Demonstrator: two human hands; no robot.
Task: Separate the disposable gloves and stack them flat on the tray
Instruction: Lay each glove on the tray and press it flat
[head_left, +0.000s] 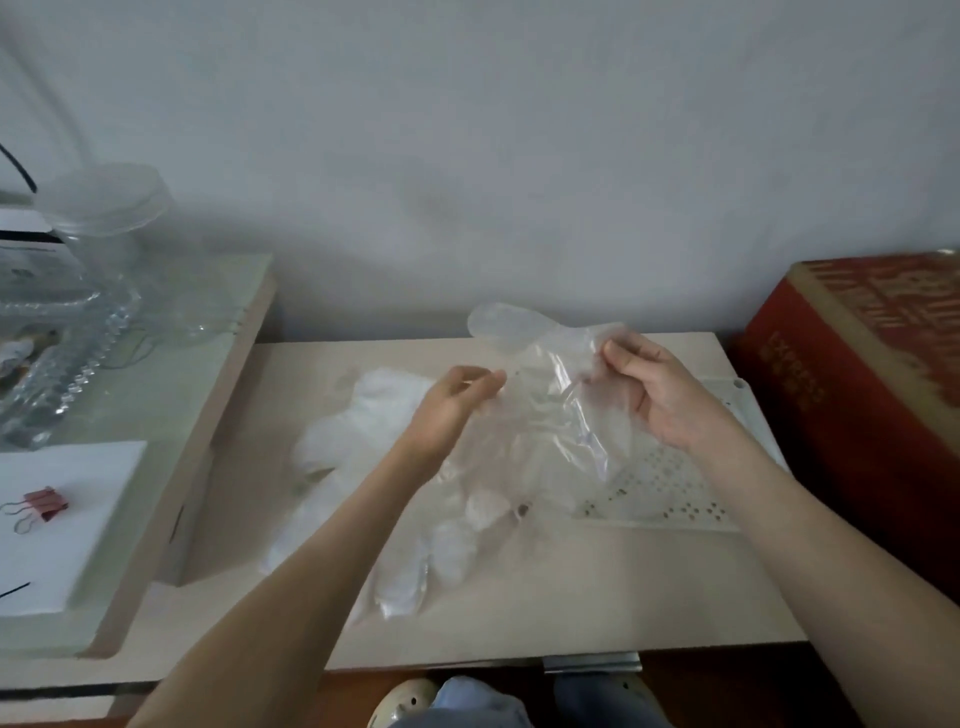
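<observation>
Now both hands (457, 410) (660, 395) raised, fingers (621, 353) pinching clear glove (550, 374).

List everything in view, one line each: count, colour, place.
held glove: one, clear, in the air over the table between both hands
glove pile: count unclear, whitish translucent, on the table left of the tray
tray: one, white, perforated, right part of the table
table: one, beige, centre
box: one, red, right of the table
binder clip: one, pink, on the white sheet
white sheet: one, white, at left
plastic containers: count unclear, clear, far left
shoes: two, pale, bottom edge
left grip: one, bare hand, pinches the held glove
right grip: one, bare hand, pinches the held glove
</observation>
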